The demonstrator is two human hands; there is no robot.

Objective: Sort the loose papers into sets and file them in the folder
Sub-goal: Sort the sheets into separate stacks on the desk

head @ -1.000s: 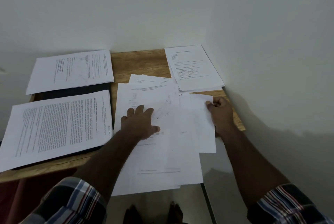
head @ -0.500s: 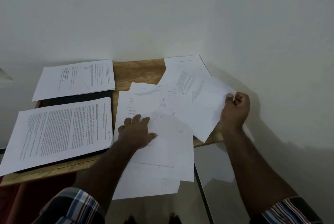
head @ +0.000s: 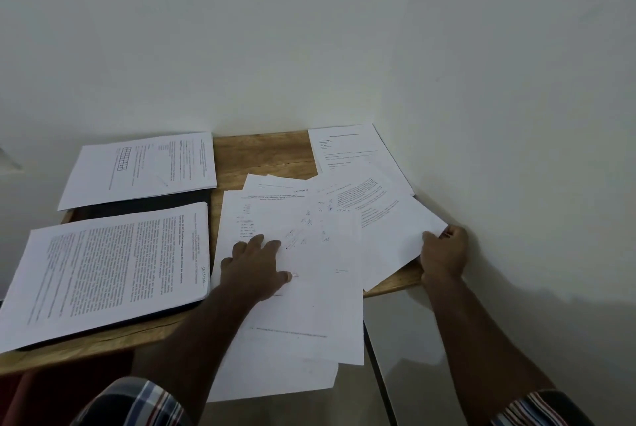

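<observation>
Loose white printed papers [head: 309,305] lie in a fanned heap at the middle of the wooden table [head: 265,157], overhanging its front edge. My left hand [head: 256,267] rests flat on the heap with fingers spread. My right hand [head: 444,253] pinches the right corner of one printed sheet [head: 389,236], turned slantwise over the heap near the wall. A dark folder [head: 144,202] lies at the left, mostly hidden under two paper sets: a dense-text set [head: 110,271] in front and a set with a small grid [head: 141,167] behind it. Another set [head: 354,154] lies at the back right corner.
White walls close in behind and at the right of the table; my right hand is close to the right wall. The table's front edge [head: 103,346] runs below the left set. A dark table leg [head: 378,374] stands under the right corner above the pale floor.
My right hand pulled one sheet out of the heap and swung it right and back toward the wall. The left hand stayed pressing the heap. The camera tilted up.
</observation>
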